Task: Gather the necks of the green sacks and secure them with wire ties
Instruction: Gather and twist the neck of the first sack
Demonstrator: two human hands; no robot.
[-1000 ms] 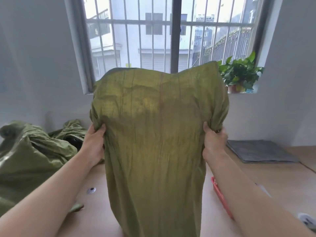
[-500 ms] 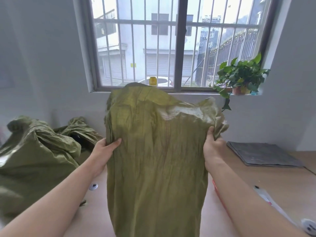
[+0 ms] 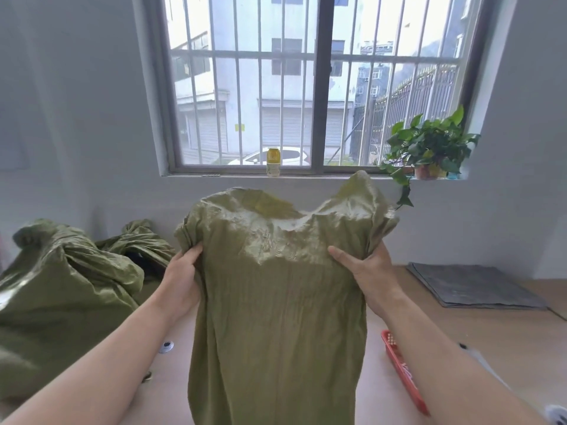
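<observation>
A tall green woven sack stands upright on the table in front of me, its open top sagging in a dip between two raised corners. My left hand grips the sack's left edge near the top, the fabric bunched inside the fingers. My right hand grips the right edge, thumb lying across the front of the cloth. More green sacks lie crumpled at the left. No wire tie shows in either hand.
A red plastic basket sits low on the right, partly behind my right forearm. A grey folded mat lies at the back right of the wooden table. A potted plant and a yellow bottle stand on the windowsill.
The sack's top has dropped lower and slumped inward, now below the windowsill. Both hands have drawn closer to the sack's top edges, and my right thumb has spread across the front.
</observation>
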